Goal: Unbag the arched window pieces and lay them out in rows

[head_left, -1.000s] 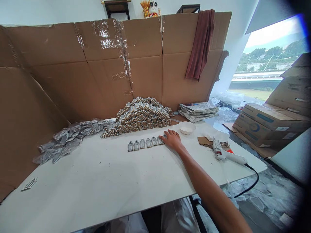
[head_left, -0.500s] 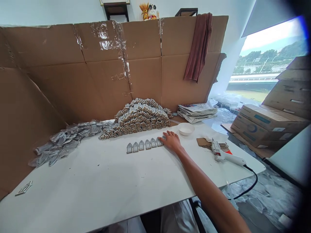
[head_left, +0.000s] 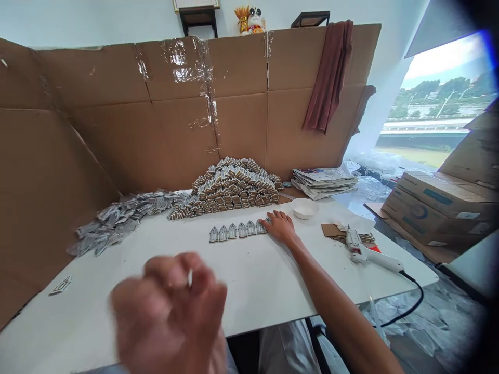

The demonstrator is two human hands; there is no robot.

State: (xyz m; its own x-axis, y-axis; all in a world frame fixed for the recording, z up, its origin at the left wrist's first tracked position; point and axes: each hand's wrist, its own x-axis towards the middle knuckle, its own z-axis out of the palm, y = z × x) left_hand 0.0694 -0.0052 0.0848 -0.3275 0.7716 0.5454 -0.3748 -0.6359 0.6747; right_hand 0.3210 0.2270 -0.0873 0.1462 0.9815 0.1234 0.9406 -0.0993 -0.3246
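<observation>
My right hand lies palm down on the white table, fingers stretched out over the right end of a row of small arched window-shaped pieces. The pieces are grey with pale edges and stand side by side in a line; my fingers partly cover the last ones. My left hand is raised close to the camera, above the front of the table, blurred by motion. Its fingers are curled in. Whether anything sits inside them is hidden.
Behind the row rises a big heap of similar pieces. Plastic-wrapped ones lie left, with one loose piece nearer. On the right are a white bowl, newspapers, and a corded glue gun. Cardboard walls the back.
My left hand has come up into view from below, fingers curled. My right hand stays on the row's right end. The camera has turned slightly left.
</observation>
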